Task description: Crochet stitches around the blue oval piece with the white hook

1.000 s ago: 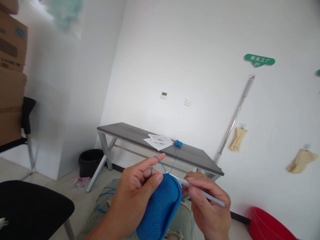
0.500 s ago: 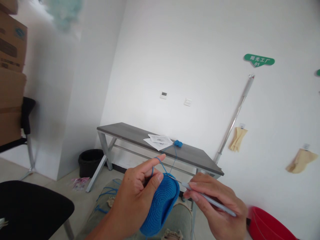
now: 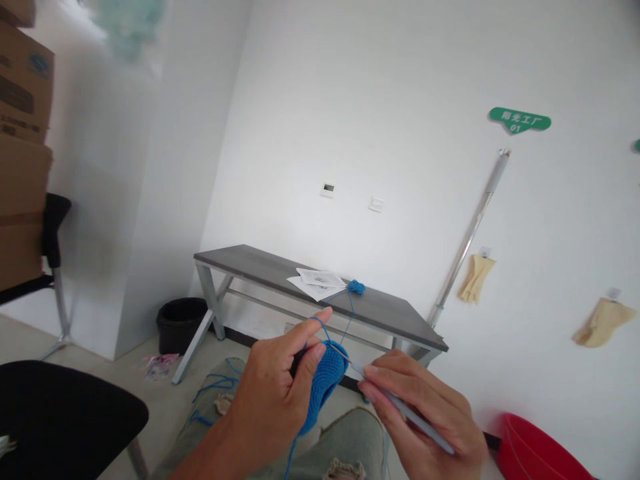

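Observation:
My left hand (image 3: 280, 380) pinches a blue crocheted piece (image 3: 327, 377) between thumb and fingers, above my lap. Blue yarn loops over its raised index finger and runs up toward a small ball of blue yarn (image 3: 356, 287) on the bench. In my right hand (image 3: 425, 413) is a crochet hook (image 3: 413, 417) with a pale grey handle, gripped like a pen. The hook's thin metal tip meets the upper edge of the blue piece, close to my left thumb. Part of the piece is hidden behind my left hand.
A grey bench (image 3: 250, 260) stands ahead against the wall, with printed sheets (image 3: 320, 283) on it. To the left are a black chair (image 3: 70, 413), a black bin (image 3: 180, 323) and cardboard boxes (image 3: 25, 173). A red basin (image 3: 540, 450) sits at lower right.
The crocheted piece has turned, so its round face shows narrower now. My right hand and the hook have shifted slightly left and down. A yarn tail now hangs below the piece.

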A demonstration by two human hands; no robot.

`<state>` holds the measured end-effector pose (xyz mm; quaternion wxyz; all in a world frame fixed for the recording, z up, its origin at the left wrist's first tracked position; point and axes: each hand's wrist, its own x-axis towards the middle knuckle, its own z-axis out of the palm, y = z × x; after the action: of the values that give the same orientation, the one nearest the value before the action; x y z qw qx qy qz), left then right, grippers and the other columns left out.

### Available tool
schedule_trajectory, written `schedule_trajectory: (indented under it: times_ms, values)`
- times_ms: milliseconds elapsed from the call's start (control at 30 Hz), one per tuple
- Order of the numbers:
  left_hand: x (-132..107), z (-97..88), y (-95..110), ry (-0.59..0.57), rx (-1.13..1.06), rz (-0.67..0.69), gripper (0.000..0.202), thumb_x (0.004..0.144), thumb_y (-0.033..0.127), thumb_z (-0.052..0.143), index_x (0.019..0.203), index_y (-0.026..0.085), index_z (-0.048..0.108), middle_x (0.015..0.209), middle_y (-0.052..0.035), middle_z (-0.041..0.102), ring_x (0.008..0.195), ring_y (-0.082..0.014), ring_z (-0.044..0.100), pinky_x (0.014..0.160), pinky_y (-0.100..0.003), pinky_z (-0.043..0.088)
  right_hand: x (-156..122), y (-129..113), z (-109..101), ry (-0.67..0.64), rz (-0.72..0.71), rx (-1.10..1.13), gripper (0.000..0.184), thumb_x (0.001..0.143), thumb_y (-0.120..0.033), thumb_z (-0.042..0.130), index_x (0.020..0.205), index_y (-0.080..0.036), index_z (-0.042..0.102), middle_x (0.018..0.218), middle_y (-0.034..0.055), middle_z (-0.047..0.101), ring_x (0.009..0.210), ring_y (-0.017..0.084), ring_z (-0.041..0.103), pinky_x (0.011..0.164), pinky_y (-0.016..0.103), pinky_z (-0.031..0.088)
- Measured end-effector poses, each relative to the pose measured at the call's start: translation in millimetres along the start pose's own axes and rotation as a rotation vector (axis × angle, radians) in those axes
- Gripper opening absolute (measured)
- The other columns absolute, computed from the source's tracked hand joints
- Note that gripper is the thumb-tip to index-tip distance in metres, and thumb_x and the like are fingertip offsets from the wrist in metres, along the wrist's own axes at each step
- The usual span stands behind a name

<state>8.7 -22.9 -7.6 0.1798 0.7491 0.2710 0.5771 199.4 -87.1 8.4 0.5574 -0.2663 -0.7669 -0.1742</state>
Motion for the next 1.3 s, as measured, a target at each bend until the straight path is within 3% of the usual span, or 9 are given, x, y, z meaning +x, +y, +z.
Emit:
schedule_trajectory:
  times_ms: [200,333,467,633,933,1200,1300]
  values:
    - [10,3.2,-14,0.002,0.023,0.032,0.039,0.101,0.029,0.052,0.131,0.014,0.072,0.083,-0.0029,0.079,0.071,-0.0149,0.070,0.074,-0.024,0.051,-1,14,17,-0.043,0.037,0.013,0.036,0.085,0.000,0.073,0.112,-0.024,0.076,0.090,0.0046,0.078,0.078,0.018,0.074,0.070,0.029,0.063]
    - [22,8.9,-27,0.001,-0.010,-0.055,0.041,0.101,0.031,0.054,0.134,0.013,0.071,0.078,-0.0015,0.077,0.066,-0.0145,0.066,0.073,-0.025,0.050,-5,33,40,0.016,0.076,0.009,0.038,0.085,0.001,0.071,0.114,-0.024,0.075,0.093,0.0052,0.078,0.081,0.018,0.073,0.071,0.029,0.062]
    - [36,20.5,-46,-0.004,-0.194,-0.197,0.044,0.098,0.032,0.059,0.135,0.011,0.069,0.078,-0.0013,0.075,0.069,-0.0142,0.064,0.070,-0.025,0.049,-14,60,72,0.170,0.155,0.045,0.036,0.086,0.000,0.072,0.112,-0.024,0.076,0.095,0.0045,0.078,0.085,0.018,0.074,0.075,0.031,0.062]
    - [61,35.6,-73,0.091,-0.462,-0.304,0.044,0.085,0.027,0.075,0.125,0.009,0.073,0.079,-0.0016,0.076,0.071,-0.0129,0.065,0.071,-0.023,0.052,-21,91,99,0.267,0.296,0.114,0.029,0.087,-0.007,0.075,0.108,-0.025,0.078,0.095,0.0036,0.079,0.084,0.018,0.073,0.073,0.032,0.062]
    - [89,54.9,-93,0.064,-0.603,-0.405,0.039,0.077,0.023,0.080,0.114,0.011,0.079,0.078,-0.0018,0.076,0.068,-0.0108,0.065,0.063,-0.019,0.050,-27,121,109,0.399,0.587,0.327,0.020,0.087,-0.016,0.079,0.104,-0.026,0.082,0.100,0.0048,0.076,0.079,0.016,0.072,0.064,0.028,0.064]
    - [96,62.9,-115,0.007,-0.477,-0.441,0.021,0.079,0.025,0.078,0.096,0.014,0.084,0.083,-0.0061,0.082,0.072,-0.0162,0.071,0.067,-0.023,0.054,-39,142,118,0.434,0.713,0.501,0.017,0.086,-0.019,0.080,0.102,-0.024,0.081,0.099,0.0045,0.075,0.072,0.015,0.072,0.063,0.030,0.062]
    - [98,64.5,-121,-0.010,-0.450,-0.430,0.015,0.080,0.023,0.076,0.090,0.016,0.085,0.093,-0.0063,0.084,0.077,-0.0173,0.074,0.068,-0.023,0.055,-44,149,122,0.432,0.749,0.541,0.019,0.087,-0.020,0.080,0.105,-0.026,0.081,0.103,0.0049,0.076,0.075,0.017,0.074,0.064,0.030,0.062]
